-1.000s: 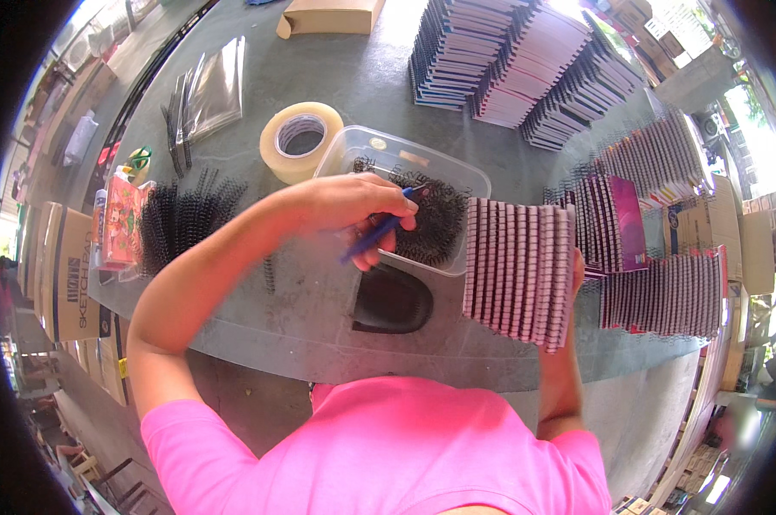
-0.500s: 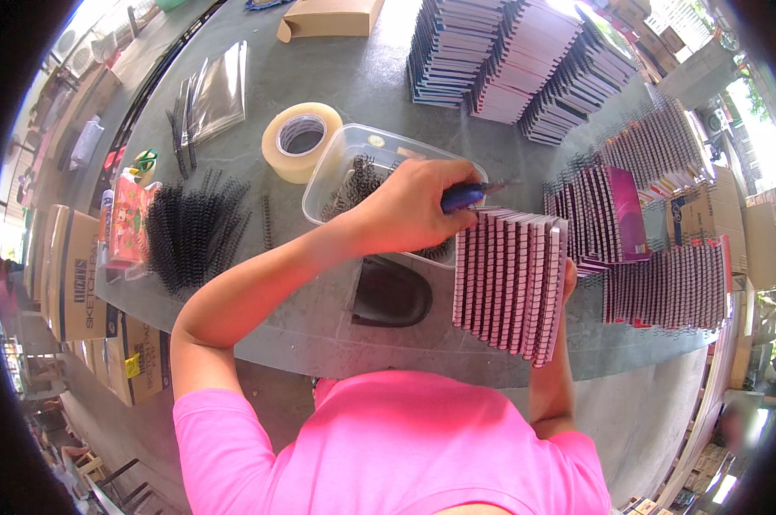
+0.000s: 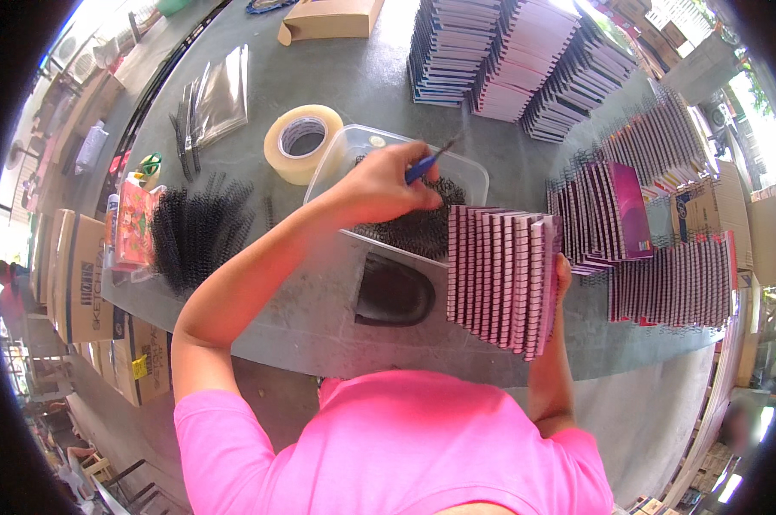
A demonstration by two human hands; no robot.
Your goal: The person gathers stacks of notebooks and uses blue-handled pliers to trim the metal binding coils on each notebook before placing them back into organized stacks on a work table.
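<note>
My left hand (image 3: 375, 184) is closed round a blue-handled tool (image 3: 421, 168), apparently pliers, whose narrow dark tip points up and right. It is above a clear plastic tub (image 3: 484, 176) holding many dark wire coil pieces (image 3: 409, 233). My right hand (image 3: 563, 273), mostly hidden, grips a stack of spiral-bound notebooks (image 3: 500, 279) from the far right side. Their bound spines with black coils face me, pinkish-white and dark. A black rounded pad (image 3: 394, 290) lies on the table just left of the notebooks.
Tall stacks of books (image 3: 508, 60) stand at the far side. Coil-bound notebooks (image 3: 671, 283) crowd the right. At left lie a bundle of black coils (image 3: 201, 232), a roll of clear tape (image 3: 276, 142) and clear plastic sleeves (image 3: 221, 99). Cartons (image 3: 83, 275) sit beyond the table's left edge.
My left hand has moved left with the tool, away from the notebooks' top edge to above the tub. The notebooks in my right hand have shifted slightly left.
</note>
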